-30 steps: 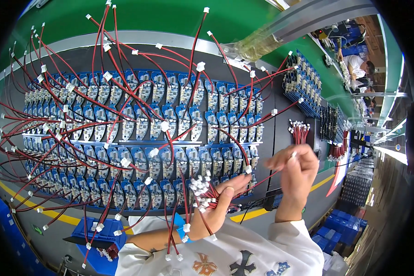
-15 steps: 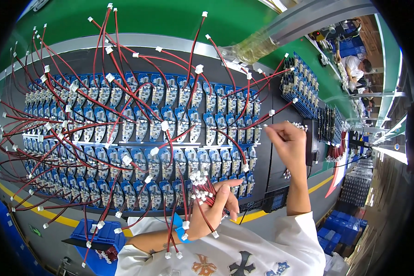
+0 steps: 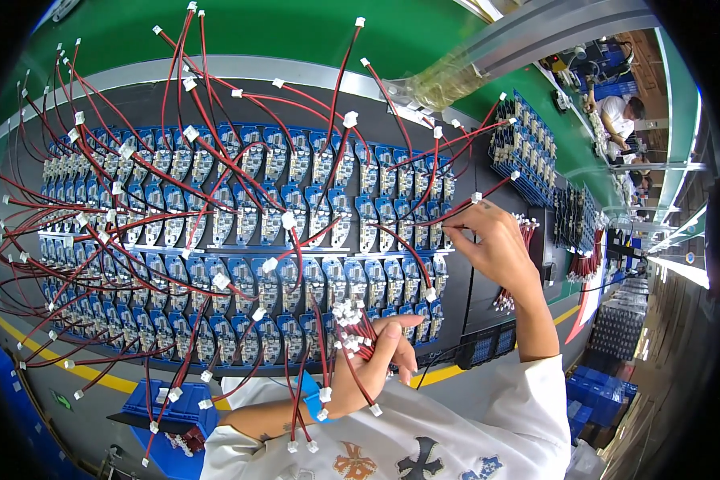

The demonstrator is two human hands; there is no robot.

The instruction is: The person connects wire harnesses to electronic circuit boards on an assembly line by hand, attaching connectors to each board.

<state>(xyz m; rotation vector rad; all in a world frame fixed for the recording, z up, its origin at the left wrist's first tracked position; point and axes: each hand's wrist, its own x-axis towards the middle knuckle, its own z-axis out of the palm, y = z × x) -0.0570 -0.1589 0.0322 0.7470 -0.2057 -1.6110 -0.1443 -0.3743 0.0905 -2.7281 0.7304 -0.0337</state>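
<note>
My left hand point(image 3: 384, 360) is closed around a bundle of red-and-black wire leads point(image 3: 355, 340) with white plugs. It is in front of the near edge of the circuit boards. My right hand point(image 3: 492, 244) is pinched, its fingertips at the right end of the second row of blue circuit boards point(image 3: 320, 210). Whatever lies between those fingertips is too small to make out. A white plug point(image 3: 477, 198) on a red-and-black lead rises just behind the pinching fingers. Many boards in the rows carry such leads, fanning out mostly to the left and far side.
Stacked blue boards point(image 3: 524, 148) stand at the far right on the green bench point(image 3: 296, 36). More leads point(image 3: 528, 232) lie beside my right wrist. A metal post point(image 3: 520, 52) slants over the far right. Below the table at left is a blue bin point(image 3: 164, 408). A person point(image 3: 616, 116) works farther off.
My right hand has moved slightly left and down, bringing its pinched fingertips to the end board of the second row. My left hand stays in place with the bundle.
</note>
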